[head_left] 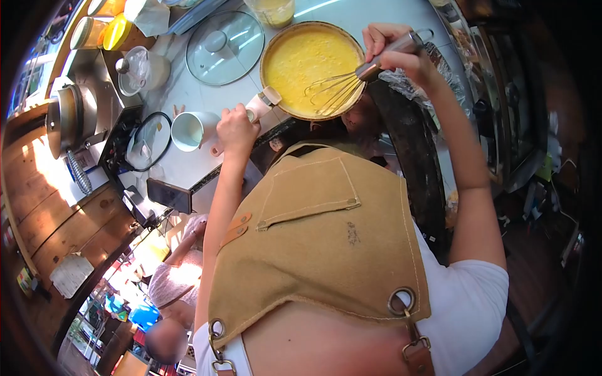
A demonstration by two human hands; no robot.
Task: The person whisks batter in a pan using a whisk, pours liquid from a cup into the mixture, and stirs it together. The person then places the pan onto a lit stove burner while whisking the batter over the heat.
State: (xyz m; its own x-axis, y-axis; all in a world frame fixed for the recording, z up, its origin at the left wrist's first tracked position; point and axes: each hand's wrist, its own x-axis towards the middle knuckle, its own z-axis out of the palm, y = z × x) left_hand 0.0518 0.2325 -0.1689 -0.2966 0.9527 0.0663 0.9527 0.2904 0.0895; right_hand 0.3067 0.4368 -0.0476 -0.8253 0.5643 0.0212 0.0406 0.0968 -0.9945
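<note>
A round pan [264,55] with a pale handle holds a thick yellow mixture [307,59] with small lumps on its surface. My left hand [238,133] is closed around the pan's handle. In my right hand [404,55], fingers wrapped round its grip, is a wire whisk [335,91]. The whisk tilts down to the left, its wires in the near right part of the mixture. A glass lid [226,47] with a round knob lies flat left of the pan. Beside my left hand stands a white mug [188,130].
A tub of pale yellow stuff [274,11] stands behind the pan. Left are a lidded clear jar [145,70], a phone [169,195] and a metal pot [66,122]. Crumpled plastic wrap [448,75] lies right of my right hand. Another person [179,276] is at lower left.
</note>
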